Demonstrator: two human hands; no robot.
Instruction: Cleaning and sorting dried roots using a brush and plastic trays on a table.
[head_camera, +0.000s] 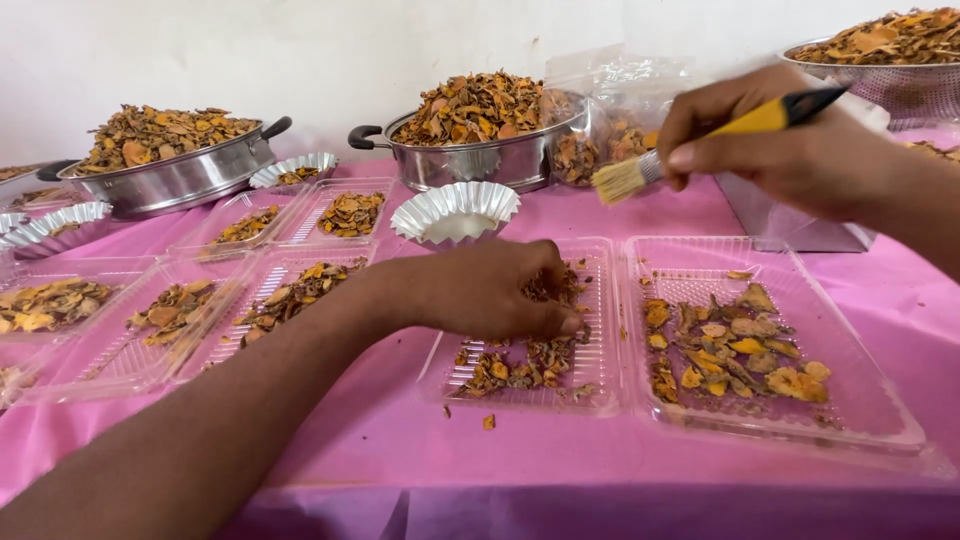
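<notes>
So, going L to R: far left I'm seeing a big steel pan (175, 175) heaped w/ dried orange-brown chips, a few small fluted foil cups (455, 210) near it, and clear plastic trays (110, 340) w/ small piles lying on the pink tablecloth (420, 450).

My left hand (490, 290) is reaching across into the middle clear tray (600, 330), palm down, fingertips curled and pinching at the dried chips (520, 370) there. It's closing on a few pieces, but I can't tell exactly how many are under the fingers since the hand is hiding them. The chips are lying loose on the ribbed tray floor, some spilled onto the cloth just in front.

These pieces are looking v. light, dry, stiff and brittle, I'd judge, so they're prob. crumbling if squeezed hard. Best taking them by flat faces w/ fingertip pinch, light pressure. The tray itself is looking thin and flimsy, so it's likely sliding or flexing if pushed.

Behind, a second steel pan (480, 150) is sitting heaped, w/ a clear bag (610, 120) beside it.

My right hand (790, 150) is hovering above the right tray (850, 400), clenched round a yellow-handled brush (700, 145), bristles pointing left, not touching anything. More chips are lying in that tray.
</notes>
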